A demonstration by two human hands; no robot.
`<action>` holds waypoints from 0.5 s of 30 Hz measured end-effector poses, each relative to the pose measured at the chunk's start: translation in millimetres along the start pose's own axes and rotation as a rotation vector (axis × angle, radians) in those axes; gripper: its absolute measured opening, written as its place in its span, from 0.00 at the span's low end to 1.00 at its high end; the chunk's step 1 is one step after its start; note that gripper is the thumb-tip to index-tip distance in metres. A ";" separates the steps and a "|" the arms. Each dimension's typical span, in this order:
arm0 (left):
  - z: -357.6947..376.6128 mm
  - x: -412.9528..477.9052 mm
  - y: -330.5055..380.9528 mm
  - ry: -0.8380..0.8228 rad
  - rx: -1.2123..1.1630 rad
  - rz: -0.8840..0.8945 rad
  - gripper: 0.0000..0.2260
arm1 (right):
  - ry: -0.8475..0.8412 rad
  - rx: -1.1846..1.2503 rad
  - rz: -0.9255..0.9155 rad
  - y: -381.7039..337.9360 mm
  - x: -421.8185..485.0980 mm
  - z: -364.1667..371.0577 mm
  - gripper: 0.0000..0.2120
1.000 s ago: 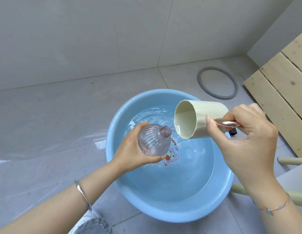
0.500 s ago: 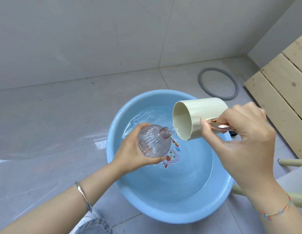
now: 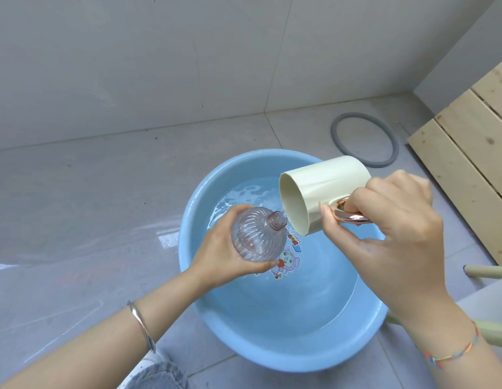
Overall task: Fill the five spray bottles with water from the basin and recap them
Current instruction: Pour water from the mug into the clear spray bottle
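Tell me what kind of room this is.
Probably a bathroom or wash area: grey floor tiles meet a tiled wall, a blue basin of water sits on the floor, and a grey rubber ring lies nearby.

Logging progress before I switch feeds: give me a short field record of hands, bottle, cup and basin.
left hand: grips clear ribbed bottle over the basin
bottle: uncapped, tilted, neck toward the cup's rim
right hand: holds cream cup by its metallic handle
cup: tipped sideways, mouth by the bottle neck
basin: blue, on tiled floor, holds water
other bottles: none in view
floor: grey ring beyond the basin
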State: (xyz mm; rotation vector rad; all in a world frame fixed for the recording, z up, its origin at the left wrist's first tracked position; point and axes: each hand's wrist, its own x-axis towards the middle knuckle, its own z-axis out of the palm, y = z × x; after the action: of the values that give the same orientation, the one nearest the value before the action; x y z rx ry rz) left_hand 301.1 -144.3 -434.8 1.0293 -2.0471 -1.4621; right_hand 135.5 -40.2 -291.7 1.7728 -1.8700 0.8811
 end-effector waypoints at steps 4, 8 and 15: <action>0.9 -0.3 0.5 0.007 -0.001 0.015 0.39 | -0.005 -0.026 -0.065 0.9 -1.6 3.2 0.15; 0.8 -0.2 0.8 0.013 0.006 0.024 0.38 | -0.020 -0.055 -0.149 1.9 -3.8 6.6 0.16; 0.2 -1.5 0.6 0.002 -0.015 0.004 0.39 | 0.002 0.085 0.180 13.6 -11.6 5.6 0.15</action>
State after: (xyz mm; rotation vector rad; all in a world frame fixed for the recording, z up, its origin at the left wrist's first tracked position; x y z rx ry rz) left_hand 301.7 -142.9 -434.2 1.0201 -2.0329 -1.4713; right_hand 123.9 -35.8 -305.8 1.6701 -2.0435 1.0415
